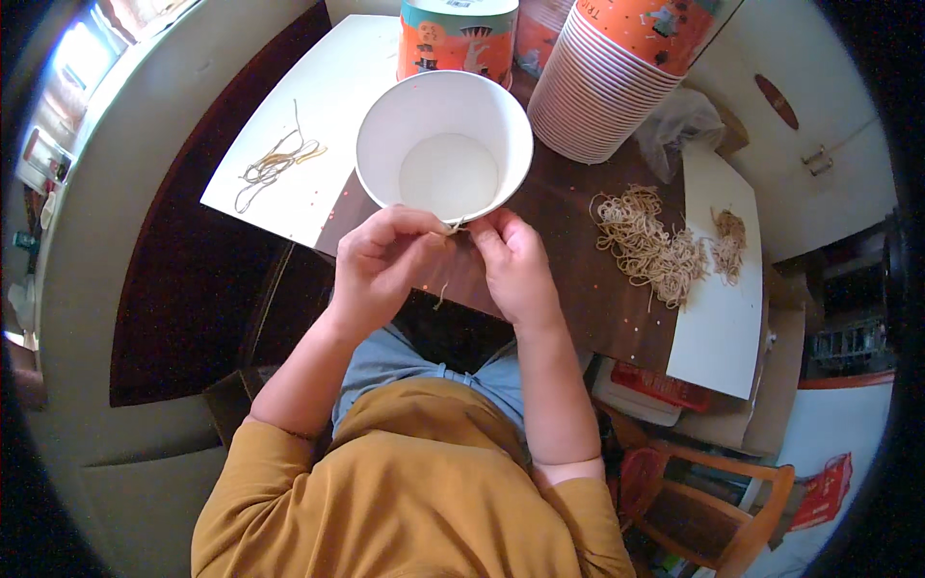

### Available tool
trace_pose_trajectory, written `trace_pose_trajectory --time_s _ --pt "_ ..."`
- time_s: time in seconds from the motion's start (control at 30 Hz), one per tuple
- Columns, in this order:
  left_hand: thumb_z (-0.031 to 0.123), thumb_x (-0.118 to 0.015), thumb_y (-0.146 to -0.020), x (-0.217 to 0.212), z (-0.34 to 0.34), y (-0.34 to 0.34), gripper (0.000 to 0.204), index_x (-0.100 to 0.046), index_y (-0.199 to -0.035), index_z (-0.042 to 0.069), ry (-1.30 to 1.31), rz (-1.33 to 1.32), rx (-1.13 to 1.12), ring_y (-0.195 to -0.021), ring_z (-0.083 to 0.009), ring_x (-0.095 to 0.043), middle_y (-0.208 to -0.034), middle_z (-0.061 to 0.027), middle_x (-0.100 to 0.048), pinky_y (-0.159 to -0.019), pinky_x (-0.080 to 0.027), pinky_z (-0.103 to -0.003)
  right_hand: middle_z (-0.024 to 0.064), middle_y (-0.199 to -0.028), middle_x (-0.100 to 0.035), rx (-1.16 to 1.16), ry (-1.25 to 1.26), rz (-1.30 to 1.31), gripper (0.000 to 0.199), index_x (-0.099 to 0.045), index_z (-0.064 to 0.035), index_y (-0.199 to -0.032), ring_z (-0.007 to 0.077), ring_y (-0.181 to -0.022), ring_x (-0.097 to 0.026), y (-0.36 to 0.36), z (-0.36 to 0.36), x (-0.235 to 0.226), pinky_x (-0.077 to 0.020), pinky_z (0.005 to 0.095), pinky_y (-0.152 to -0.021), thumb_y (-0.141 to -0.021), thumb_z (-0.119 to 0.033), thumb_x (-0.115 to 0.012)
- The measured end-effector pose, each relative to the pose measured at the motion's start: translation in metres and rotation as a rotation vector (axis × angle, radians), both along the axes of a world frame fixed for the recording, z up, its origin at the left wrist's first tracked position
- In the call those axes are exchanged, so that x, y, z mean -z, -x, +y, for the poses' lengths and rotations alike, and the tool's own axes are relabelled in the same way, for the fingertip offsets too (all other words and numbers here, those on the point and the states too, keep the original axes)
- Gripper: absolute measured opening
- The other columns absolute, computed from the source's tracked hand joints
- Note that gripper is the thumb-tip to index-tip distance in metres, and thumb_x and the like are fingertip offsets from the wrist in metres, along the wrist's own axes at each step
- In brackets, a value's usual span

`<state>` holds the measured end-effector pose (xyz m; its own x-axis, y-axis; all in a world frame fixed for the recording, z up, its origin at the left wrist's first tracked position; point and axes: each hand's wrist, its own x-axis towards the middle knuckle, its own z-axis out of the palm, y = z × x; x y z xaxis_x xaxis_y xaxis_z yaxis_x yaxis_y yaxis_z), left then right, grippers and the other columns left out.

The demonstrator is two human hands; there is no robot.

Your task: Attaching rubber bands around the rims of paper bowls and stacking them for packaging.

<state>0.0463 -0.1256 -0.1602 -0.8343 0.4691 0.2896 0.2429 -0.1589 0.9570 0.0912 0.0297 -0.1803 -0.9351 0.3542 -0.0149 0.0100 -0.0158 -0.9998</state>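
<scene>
A white paper bucket [385, 144] sits at the table's near edge with its round mouth tipped toward me, its inside bare. At its near rim, my left hand [381, 260] is closed in a pinch on a thin beige cord [456, 229]. One loose end of that cord dangles below the fingers. My right hand [518, 265] is closed as well, thumb and fingers pressed together on the cord against the rim. The fingertips of both hands are a short gap apart. How the cord is fastened to the bucket is hidden by the fingers.
Tall stacked buckets [602, 91] stand at the back right, beside an orange and green printed bucket [458, 43]. Tangled beige cords [650, 246] lie to the right, a smaller bundle [728, 246] beyond them. Loose cords [275, 166] lie left. A wooden chair [713, 501] stands lower right.
</scene>
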Motion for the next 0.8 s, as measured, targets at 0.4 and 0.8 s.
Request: trace_pose_trajectory --time_s 0.4,0.8 --pt "0.007 -0.065 -0.084 -0.009 -0.013 -0.031 0.018 -0.059 -0.1 0.001 0.262 0.08 -0.088 -0.063 -0.0176 -0.061 -0.083 -0.0088 -0.062 -0.056 -0.049 -0.027 0.0045 -0.084 -0.062 0.091 0.224 0.106 0.018 -0.059 -0.0001 -0.095 0.0126 -0.078 -0.059 -0.005 -0.001 0.001 -0.0483 0.0271 -0.073 -0.094 -0.017 -0.055" --pt "0.006 -0.062 -0.082 -0.055 0.001 0.01 0.007 -0.064 -0.084 0.0 0.348 0.438 -0.112 -0.065 -0.0285 -0.062 -0.074 -0.0142 -0.061 -0.056 -0.047 -0.034 0.0133 -0.094 -0.065 -0.118 0.995 -0.02 0.021 -0.057 -0.001 -0.106 0.0253 -0.083 -0.064 -0.015 0.018 -0.011 -0.0548 0.0373 -0.073 -0.092 -0.013 -0.046"
